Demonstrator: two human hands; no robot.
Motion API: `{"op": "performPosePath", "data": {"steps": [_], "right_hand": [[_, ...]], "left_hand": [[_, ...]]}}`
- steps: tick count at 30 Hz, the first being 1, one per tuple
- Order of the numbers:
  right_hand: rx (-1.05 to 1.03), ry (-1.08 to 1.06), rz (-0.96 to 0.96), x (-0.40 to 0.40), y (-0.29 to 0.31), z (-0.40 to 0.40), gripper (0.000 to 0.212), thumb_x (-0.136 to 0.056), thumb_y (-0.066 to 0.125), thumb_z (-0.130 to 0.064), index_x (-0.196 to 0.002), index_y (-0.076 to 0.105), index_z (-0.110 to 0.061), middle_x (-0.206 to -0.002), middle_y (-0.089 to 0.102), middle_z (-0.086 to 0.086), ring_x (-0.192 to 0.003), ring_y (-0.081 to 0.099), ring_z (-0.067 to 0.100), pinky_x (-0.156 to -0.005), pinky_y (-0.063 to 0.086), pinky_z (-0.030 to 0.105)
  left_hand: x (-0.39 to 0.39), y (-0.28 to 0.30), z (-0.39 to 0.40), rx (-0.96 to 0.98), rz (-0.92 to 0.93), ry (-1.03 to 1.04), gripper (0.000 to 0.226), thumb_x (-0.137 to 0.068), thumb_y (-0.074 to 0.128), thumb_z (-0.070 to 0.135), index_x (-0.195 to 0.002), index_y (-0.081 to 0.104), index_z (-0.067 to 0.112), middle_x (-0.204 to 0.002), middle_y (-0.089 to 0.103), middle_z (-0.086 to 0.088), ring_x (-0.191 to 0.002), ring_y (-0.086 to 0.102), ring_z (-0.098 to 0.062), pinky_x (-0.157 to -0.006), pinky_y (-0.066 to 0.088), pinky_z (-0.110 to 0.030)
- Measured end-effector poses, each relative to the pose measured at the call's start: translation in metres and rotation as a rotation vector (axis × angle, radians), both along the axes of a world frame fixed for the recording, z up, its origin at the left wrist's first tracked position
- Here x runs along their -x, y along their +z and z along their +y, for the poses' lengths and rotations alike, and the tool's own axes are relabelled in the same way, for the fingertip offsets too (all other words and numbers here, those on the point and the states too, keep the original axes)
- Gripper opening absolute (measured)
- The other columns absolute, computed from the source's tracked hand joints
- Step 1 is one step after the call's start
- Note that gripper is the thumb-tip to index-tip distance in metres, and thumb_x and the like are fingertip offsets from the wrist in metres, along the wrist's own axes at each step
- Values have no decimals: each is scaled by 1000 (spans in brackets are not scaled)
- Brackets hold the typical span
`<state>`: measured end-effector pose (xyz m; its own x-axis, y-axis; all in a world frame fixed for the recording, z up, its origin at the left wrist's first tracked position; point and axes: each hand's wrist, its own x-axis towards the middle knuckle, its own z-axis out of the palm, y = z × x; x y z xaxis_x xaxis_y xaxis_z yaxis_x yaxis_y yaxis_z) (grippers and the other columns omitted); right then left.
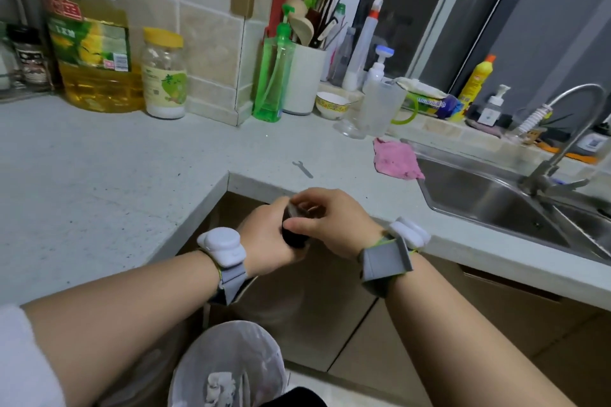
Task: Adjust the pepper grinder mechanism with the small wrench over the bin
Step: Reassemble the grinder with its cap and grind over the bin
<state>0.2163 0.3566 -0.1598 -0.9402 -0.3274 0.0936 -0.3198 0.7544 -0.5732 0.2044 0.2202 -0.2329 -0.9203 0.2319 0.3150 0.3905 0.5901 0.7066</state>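
Both hands hold a dark pepper grinder (295,239) in front of the counter's inner corner, above the floor. My left hand (267,236) grips its dark lower body. My right hand (334,221) curls its fingers and thumb round the grinder's clear upper end, hiding most of it. The small grey wrench (303,169) lies flat on the counter just beyond my hands, untouched. The bin (228,363), lined with a white bag and holding crumpled paper, stands on the floor below and nearer to me.
The pale counter (109,181) wraps round the corner. A pink cloth (395,160) lies at the edge of the steel sink (489,195) with its tap on the right. An oil bottle (92,39), jar, green soap bottle (272,76), utensil holder and bowl line the back wall.
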Motion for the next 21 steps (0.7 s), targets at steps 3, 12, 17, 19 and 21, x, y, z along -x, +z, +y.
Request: {"op": "performPosePath", "data": {"steps": [3, 12, 17, 19, 21], "right_hand": [[84, 4, 27, 7, 3, 1, 40, -78, 77, -38, -115, 66, -27, -106, 68, -9, -99, 63, 8, -92, 49, 25], [558, 327, -119, 32, -10, -48, 66, -71, 79, -19, -131, 52, -26, -123, 66, -7, -114, 63, 7, -98, 50, 31], [609, 180, 57, 82, -7, -115, 47, -63, 77, -10, -105, 58, -20, -98, 69, -1, -93, 66, 17, -87, 53, 44], [644, 90, 97, 106, -2, -130, 46, -63, 79, -5, -101, 55, -18, -90, 65, -5, -83, 64, 15, -77, 52, 35], [666, 1, 122, 143, 6, -152, 47, -64, 78, -1, -101, 53, -14, -84, 62, -8, -78, 61, 17, -70, 48, 28]], "left_hand": [[0, 11, -2, -99, 2, -11, 37, -65, 67, 35, -100, 55, 34, -89, 67, 11, -83, 66, -7, -72, 57, -31], [25, 101, -51, -1028, 100, 296, 52, -52, 86, 38, -92, 65, 14, -72, 72, -5, -68, 71, -20, -62, 57, -37], [49, 109, -103, -747, 215, 395, 75, -64, 70, 62, -123, 44, 25, -121, 61, 3, -112, 59, -6, -92, 50, -26], [56, 97, -120, -598, 173, 473, 64, -78, 55, 63, -128, 40, 27, -131, 51, 2, -126, 48, -12, -97, 38, -23], [69, 77, -145, -363, 144, 609, 45, -89, 55, 50, -125, 46, 24, -129, 48, 1, -128, 44, -17, -98, 32, -24]]}}
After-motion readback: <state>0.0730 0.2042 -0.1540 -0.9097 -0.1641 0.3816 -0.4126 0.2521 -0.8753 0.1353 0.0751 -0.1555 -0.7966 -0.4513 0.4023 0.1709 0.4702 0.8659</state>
